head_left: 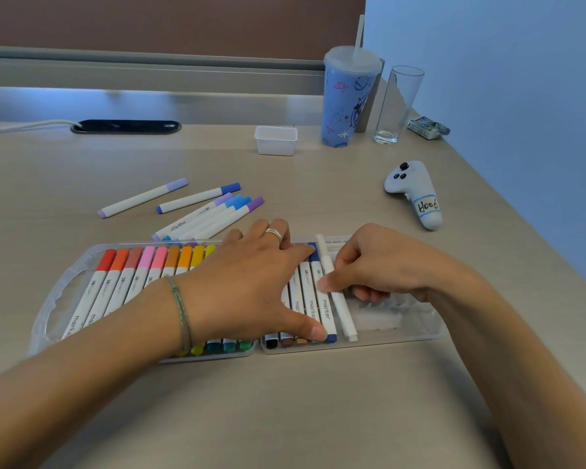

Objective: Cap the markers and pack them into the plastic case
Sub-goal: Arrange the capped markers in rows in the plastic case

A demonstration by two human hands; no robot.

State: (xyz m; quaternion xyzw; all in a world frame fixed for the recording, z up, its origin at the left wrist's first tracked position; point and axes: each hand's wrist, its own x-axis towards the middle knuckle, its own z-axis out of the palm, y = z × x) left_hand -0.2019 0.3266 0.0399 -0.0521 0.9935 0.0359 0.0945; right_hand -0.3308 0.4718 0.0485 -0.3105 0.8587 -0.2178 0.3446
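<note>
With the left hand [251, 282] laid flat, fingers straight, steadying the row at frame centre, the white marker [335, 292] pinched in the right hand's [379, 269] grip should be pressed level into the case [416, 328].

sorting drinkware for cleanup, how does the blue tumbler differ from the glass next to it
The blue tumbler is opaque with doodle prints; the glass is clear and plain. The tumbler has a lid and straw; the glass is open-topped and looks empty. The tumbler is wider and taller. Both stand upright at the desk's far right.
</note>
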